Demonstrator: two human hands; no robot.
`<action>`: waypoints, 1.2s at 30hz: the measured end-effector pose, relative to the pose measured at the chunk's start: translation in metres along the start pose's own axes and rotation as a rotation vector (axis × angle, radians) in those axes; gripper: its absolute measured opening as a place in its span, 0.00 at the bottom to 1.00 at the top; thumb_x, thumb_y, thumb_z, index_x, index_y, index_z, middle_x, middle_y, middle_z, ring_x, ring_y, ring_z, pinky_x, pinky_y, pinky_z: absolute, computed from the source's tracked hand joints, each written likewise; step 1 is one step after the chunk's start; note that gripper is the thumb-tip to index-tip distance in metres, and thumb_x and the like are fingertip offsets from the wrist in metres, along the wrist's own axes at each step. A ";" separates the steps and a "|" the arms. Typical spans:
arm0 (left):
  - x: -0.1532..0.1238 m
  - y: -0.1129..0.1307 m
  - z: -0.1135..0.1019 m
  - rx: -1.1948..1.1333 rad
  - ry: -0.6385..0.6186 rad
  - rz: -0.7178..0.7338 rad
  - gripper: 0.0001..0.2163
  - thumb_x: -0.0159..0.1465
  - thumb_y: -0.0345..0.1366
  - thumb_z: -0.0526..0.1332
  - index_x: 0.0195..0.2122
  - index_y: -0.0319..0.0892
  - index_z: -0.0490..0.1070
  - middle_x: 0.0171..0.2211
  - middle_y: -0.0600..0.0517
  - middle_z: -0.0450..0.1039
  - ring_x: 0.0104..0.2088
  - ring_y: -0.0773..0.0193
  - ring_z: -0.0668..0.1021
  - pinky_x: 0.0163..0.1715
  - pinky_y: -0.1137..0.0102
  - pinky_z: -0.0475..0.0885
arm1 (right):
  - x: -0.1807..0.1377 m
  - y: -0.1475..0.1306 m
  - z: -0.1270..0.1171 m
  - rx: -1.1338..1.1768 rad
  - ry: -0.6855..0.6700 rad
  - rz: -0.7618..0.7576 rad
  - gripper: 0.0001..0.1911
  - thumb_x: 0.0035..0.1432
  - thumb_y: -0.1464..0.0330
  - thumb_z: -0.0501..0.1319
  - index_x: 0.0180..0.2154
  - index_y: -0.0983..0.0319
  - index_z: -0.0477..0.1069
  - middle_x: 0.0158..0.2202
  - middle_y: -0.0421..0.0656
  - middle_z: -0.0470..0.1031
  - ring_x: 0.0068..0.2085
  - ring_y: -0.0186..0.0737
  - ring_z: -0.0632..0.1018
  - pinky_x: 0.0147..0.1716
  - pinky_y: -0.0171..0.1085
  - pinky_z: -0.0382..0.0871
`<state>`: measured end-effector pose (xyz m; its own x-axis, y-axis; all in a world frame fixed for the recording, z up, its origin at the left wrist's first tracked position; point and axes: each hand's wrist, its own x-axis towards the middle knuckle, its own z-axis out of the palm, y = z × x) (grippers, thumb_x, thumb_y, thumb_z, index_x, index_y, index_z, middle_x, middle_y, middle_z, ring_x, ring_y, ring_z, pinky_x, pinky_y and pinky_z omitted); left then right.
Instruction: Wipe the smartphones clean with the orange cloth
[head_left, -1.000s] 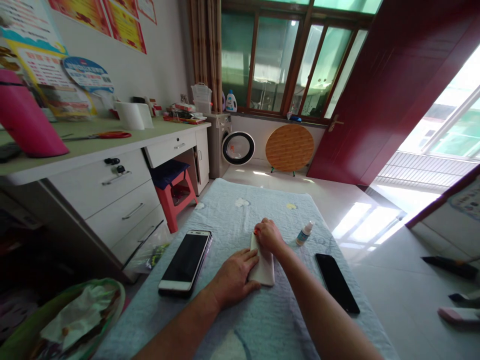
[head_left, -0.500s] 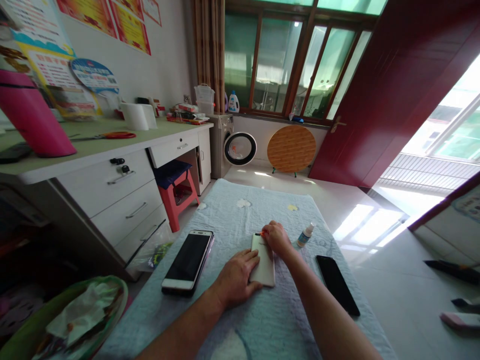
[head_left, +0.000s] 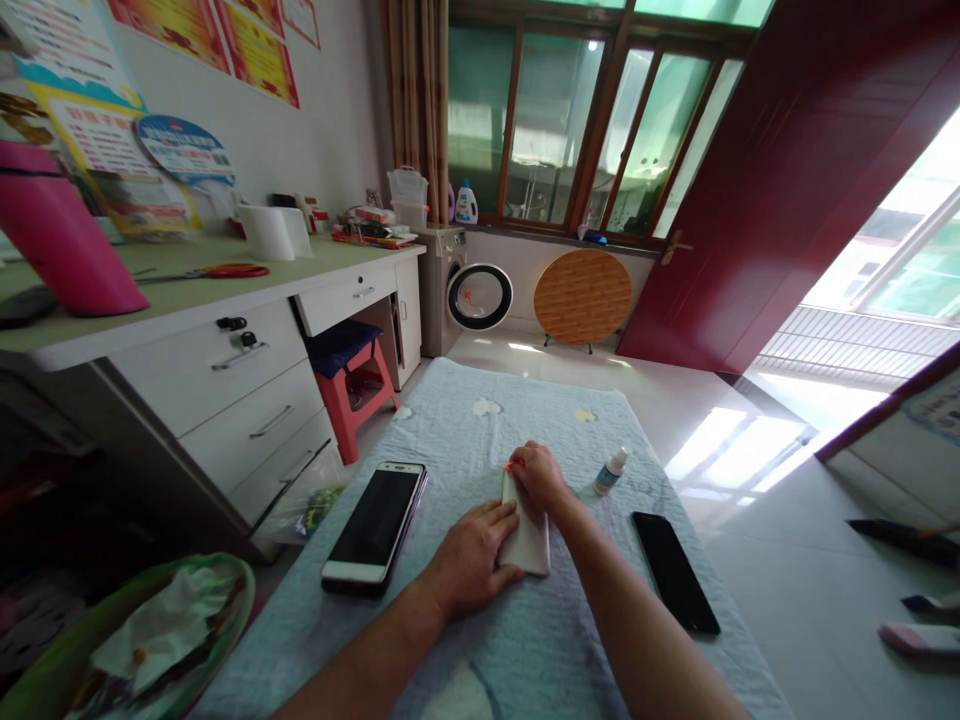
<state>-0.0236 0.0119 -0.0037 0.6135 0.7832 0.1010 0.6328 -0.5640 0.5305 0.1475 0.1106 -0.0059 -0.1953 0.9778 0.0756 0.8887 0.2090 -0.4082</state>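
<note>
A pale gold phone lies back side up on the light blue cloth, its top end turned away from me. My left hand holds it down from the left, fingers across its left side and thumb by its lower edge. With bent fingers, my right hand pinches a small orange thing against the phone's top left corner. Most of that thing is hidden by the fingers, so its kind does not show. A small spray bottle stands to the right of my right hand.
A white-framed phone lies at the left and a black phone at the right of the cloth-covered table. A green-rimmed bin stands at lower left. Beyond are a desk and a red stool.
My right hand has moved left across the phone's top end, carrying the orange thing from near the middle to the left corner. The left hand stays in place on the phone.
</note>
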 end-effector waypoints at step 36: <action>-0.001 0.002 0.000 0.022 0.018 0.006 0.30 0.56 0.41 0.67 0.59 0.37 0.66 0.62 0.42 0.63 0.62 0.49 0.65 0.63 0.56 0.56 | 0.012 -0.002 -0.008 -0.090 -0.096 0.042 0.10 0.56 0.71 0.60 0.38 0.61 0.80 0.40 0.46 0.79 0.40 0.37 0.77 0.39 0.30 0.63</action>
<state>-0.0226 0.0099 -0.0026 0.6089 0.7842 0.1196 0.6396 -0.5745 0.5108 0.1471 0.1222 0.0031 -0.1923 0.9809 -0.0291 0.9296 0.1725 -0.3257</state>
